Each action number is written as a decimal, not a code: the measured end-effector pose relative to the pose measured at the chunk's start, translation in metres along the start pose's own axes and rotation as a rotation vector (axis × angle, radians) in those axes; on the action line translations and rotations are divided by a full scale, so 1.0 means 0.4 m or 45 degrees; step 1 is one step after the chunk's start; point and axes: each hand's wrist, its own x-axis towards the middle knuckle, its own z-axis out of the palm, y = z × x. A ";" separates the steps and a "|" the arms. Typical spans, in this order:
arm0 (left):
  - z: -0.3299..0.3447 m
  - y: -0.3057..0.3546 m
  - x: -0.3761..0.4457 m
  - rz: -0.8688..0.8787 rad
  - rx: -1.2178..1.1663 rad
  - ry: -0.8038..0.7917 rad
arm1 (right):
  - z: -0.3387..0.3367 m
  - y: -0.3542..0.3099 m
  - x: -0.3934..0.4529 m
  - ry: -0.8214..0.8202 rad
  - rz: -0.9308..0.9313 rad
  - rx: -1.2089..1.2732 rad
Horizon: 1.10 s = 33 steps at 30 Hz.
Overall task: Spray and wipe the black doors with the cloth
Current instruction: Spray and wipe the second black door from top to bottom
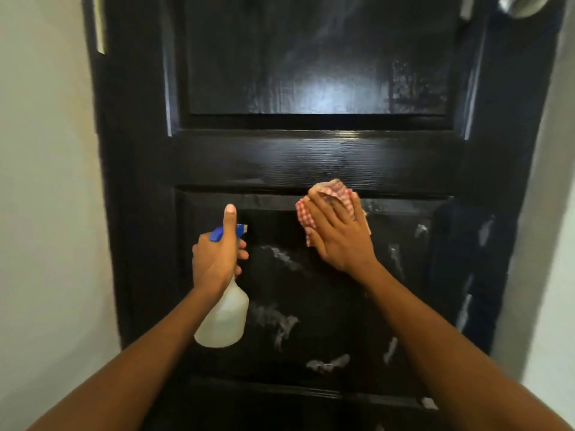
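Red-and-white checked cloth [334, 199] lies bunched under the right hand [339, 234], whose fingers are laid out fairly straight and pressed flat on it, pushing it against the black door [311, 160]. The cloth sits at the top edge of the lower recessed panel, its upper folds reaching onto the horizontal rail just above. The right forearm runs down to the lower right corner of the view.

To the left and a little lower, the left hand [216, 259] grips the neck of a spray bottle [225, 315], fingers curled round it and thumb pointing straight up. The blue spray head [228, 231] shows beside the thumb, its nozzle pointing right, across the door's face. The bottle's translucent white body hangs below the fist, in front of the lower panel's left part.

White streaks and smears [280, 325] are scattered over the lower panel, below and to the right of both hands. The upper panel shines with a bright reflection. A pale wall [46, 181] flanks the door on the left, and another pale surface borders it on the right.
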 end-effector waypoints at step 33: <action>0.419 0.040 -0.286 0.000 -0.166 -0.520 | -0.115 0.348 -0.183 0.222 1.506 0.097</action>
